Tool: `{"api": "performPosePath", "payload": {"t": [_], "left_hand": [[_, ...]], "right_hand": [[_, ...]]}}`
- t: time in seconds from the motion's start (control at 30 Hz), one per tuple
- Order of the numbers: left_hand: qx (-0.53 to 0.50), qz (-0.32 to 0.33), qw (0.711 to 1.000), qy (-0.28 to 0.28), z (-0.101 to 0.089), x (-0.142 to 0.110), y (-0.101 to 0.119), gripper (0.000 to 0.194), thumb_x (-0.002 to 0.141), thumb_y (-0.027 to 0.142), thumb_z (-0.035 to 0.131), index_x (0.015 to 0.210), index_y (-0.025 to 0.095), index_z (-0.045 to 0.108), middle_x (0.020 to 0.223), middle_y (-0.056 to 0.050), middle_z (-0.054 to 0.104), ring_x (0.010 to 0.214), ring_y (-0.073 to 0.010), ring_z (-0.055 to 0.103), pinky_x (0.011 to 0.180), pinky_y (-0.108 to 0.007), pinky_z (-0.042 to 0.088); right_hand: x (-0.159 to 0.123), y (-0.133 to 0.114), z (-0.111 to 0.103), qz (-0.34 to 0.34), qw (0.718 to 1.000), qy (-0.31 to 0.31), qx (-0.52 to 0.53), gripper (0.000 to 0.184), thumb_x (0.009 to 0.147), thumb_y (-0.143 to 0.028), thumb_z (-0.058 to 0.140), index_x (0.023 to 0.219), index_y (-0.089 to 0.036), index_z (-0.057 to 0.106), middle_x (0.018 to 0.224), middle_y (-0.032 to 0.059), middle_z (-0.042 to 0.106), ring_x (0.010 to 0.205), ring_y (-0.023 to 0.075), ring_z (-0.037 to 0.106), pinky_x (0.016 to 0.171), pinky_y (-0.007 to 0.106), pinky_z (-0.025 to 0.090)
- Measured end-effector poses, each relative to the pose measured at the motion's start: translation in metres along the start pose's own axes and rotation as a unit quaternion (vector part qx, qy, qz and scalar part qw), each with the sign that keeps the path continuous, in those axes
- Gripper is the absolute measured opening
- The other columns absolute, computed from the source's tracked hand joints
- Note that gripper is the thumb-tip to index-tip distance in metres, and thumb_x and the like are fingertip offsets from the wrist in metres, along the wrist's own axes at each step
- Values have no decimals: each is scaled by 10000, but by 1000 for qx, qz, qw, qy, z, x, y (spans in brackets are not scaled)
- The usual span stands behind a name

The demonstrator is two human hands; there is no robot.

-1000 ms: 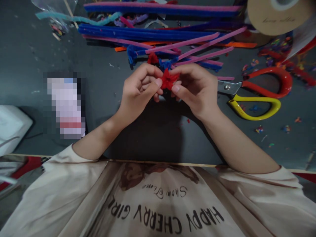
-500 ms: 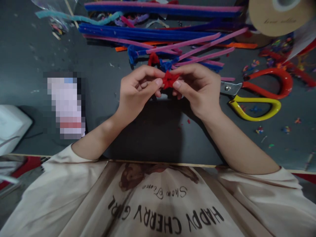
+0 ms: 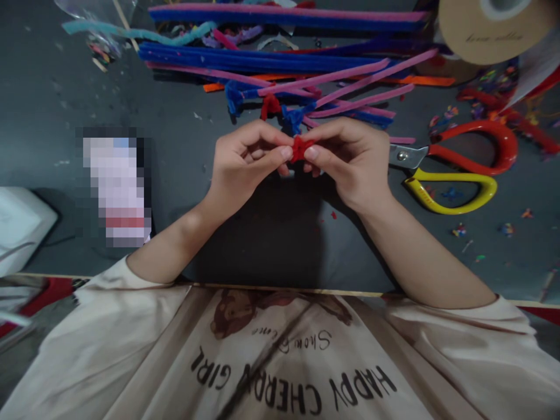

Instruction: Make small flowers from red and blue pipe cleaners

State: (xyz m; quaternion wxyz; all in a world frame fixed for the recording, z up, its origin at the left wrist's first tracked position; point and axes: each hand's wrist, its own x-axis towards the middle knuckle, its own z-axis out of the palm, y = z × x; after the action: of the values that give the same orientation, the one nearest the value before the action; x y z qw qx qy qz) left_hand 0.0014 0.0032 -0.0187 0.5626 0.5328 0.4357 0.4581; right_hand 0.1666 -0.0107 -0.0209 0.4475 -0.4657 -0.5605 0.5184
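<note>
Between both hands is a small bent piece of red pipe cleaner (image 3: 300, 149), its shape partly covered by fingertips. My left hand (image 3: 251, 160) pinches its left side with thumb and forefinger. On the opposite side, my right hand (image 3: 350, 156) grips it the same way. Just beyond the fingers lie a red pipe-cleaner loop (image 3: 271, 105) and blue pipe-cleaner flowers (image 3: 294, 116) on pink stems (image 3: 371, 99). Scissors (image 3: 409, 157) with one red and one yellow handle rest right of my right hand, their blades partly hidden by it.
Bundles of blue pipe cleaners (image 3: 210, 55) stretch across the back of the dark table (image 3: 258, 245). A ribbon spool (image 3: 490, 41) stands at the back right. Blurred-out rectangular object (image 3: 117, 186) lies left, near a white device (image 3: 24, 227). Coloured scraps (image 3: 459, 229) dot the right side.
My hands have drawn slightly closer together, and the red pipe-cleaner piece looks more squeezed and compact between the fingertips. Everything else on the table stays in place.
</note>
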Motion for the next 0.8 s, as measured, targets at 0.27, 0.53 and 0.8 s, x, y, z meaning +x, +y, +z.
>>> {"api": "performPosePath", "payload": {"t": [0.27,0.53,0.8], "left_hand": [[16,-25,1000,-6,2,-2,7,61,744,124,659,709,155,620,645,50,650,517,-30,612,515,-145,501],[41,-14,999,22,3,-1,9,78,740,108,638,714,171,599,648,59,629,506,-19,586,505,-131,483],[42,22,999,10,2,-4,8,36,746,165,656,747,178,622,710,33,649,576,-44,621,543,-156,511]], "right_hand": [[0,-3,1,-20,1000,-7,23,186,799,-397,634,859,-225,672,771,-30,679,606,59,611,546,200,520],[5,3,3,-27,998,1,58,173,808,-439,611,812,-266,614,634,-77,621,542,48,605,449,170,461],[8,4,-1,-26,999,-5,42,210,783,-444,637,758,-244,582,700,-50,585,582,49,564,492,185,497]]}}
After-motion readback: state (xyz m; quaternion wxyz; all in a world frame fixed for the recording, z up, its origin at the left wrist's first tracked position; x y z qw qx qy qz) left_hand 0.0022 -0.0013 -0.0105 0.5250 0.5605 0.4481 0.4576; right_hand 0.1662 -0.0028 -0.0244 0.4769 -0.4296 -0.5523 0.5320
